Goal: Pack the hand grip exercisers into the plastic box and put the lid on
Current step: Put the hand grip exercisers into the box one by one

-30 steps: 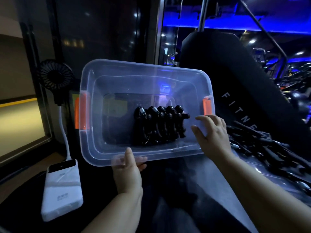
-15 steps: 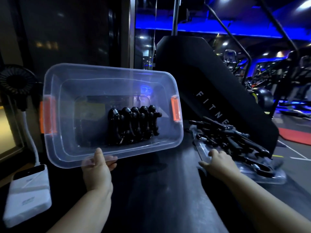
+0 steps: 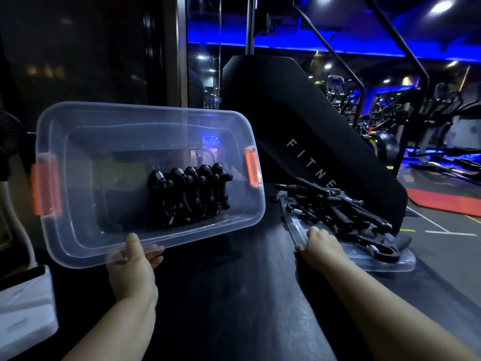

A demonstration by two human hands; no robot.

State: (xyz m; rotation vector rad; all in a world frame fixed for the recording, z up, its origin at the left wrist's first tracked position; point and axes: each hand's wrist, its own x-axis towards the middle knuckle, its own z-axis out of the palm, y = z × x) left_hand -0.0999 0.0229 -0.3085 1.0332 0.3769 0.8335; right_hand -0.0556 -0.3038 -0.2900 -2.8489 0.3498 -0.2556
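A clear plastic box [image 3: 86, 142] with orange side latches is tipped up toward me, its opening facing the camera. Several black hand grip exercisers [image 3: 190, 196] stand in a row inside it, right of its middle. My left hand [image 3: 130, 269] grips the box's near rim, thumb inside and fingers behind. To the right a clear lid [image 3: 374, 261] lies flat with a pile of loose black exercisers [image 3: 346, 212] on it. My right hand [image 3: 320, 246] rests on the lid's near left edge, fingers curled over it.
A black machine housing [image 3: 299, 131] lettered "FITNE" rises behind the lid. A white power bank [image 3: 23, 303] lies at lower left, with a white cable and a small black fan [image 3: 10, 144] at the left edge. Gym machines fill the blue-lit background.
My right hand left the box's right side and came down onto the lid with the loose exercisers. The view swung right. My left hand keeps its hold on the tilted box.
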